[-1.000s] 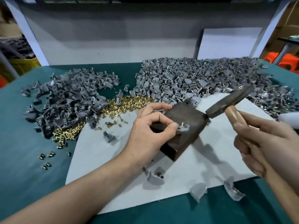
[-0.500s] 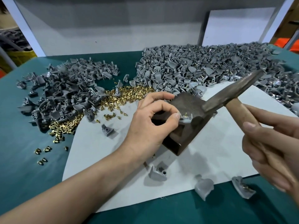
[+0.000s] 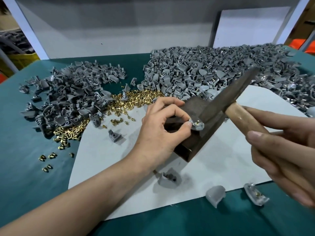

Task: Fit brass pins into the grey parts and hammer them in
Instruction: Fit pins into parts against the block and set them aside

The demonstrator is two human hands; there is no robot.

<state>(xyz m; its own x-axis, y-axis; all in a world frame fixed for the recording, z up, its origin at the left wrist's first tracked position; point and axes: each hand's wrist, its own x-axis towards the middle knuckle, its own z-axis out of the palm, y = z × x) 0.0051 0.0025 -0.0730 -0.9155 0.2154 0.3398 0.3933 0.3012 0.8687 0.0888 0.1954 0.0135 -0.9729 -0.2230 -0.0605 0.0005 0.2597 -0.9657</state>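
Item: grey part (image 3: pixel 197 124) w/ brass pin (image 3: pixel 198 122) standing in it, on dark block (image 3: pixel 192 106) mid-table. My L hand (image 3: pixel 160 130) pinches its edge; R hand (image 3: pixel 286 154) wraps the hammer (image 3: pixel 226 92) handle, head close by the pin. Method, my judgement: short square taps, fingertips kept off the pin. Surface: green table (image 3: pixel 25 159), white sheet (image 3: pixel 105 154), heaps of grey parts (image 3: pixel 213 68), loose pins (image 3: pixel 136 99); grey panel (image 3: pixel 119 31) behind.

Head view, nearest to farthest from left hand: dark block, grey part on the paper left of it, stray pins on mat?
1. Dark block, under the left hand.
2. Grey part, on paper, left.
3. Stray pins, far left on mat.
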